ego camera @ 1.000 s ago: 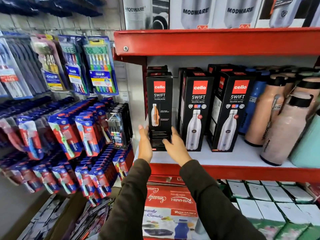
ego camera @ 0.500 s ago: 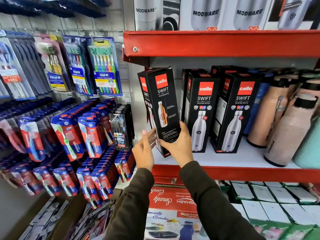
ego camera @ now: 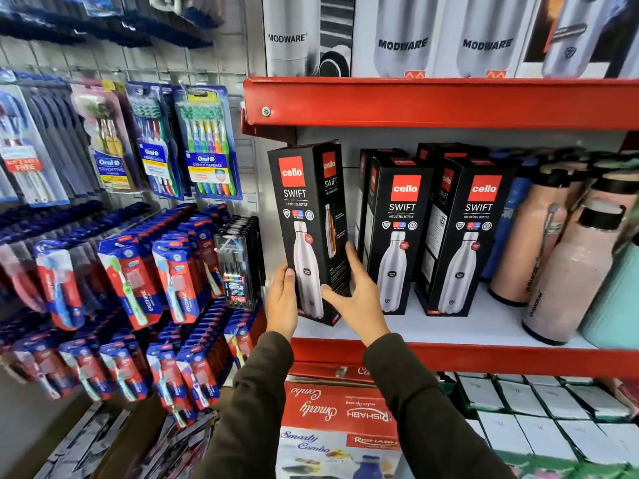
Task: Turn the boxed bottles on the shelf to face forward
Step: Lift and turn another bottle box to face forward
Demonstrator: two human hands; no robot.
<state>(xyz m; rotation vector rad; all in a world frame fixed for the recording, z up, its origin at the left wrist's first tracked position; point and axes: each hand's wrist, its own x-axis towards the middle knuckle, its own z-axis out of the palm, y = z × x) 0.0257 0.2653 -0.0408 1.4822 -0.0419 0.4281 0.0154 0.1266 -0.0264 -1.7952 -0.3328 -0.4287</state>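
Observation:
A black Cello Swift bottle box stands tilted at the left end of the white shelf. Its white-bottle front face is turned toward me, and the orange-bottle side faces right. My left hand holds its lower left edge. My right hand grips its lower right side, thumb across the front. Two more Cello boxes stand upright to the right, fronts forward, with further boxes behind them.
Loose pink bottles and a mint one crowd the shelf's right end. A red shelf beam runs overhead with Modware boxes above. Toothbrush packs hang on the left wall rack. Boxed goods sit below.
The box was lifted off its spot and rotated, so the white-bottle face now points forward instead of the orange-bottle side. Both hands shifted along its lower part while turning it.

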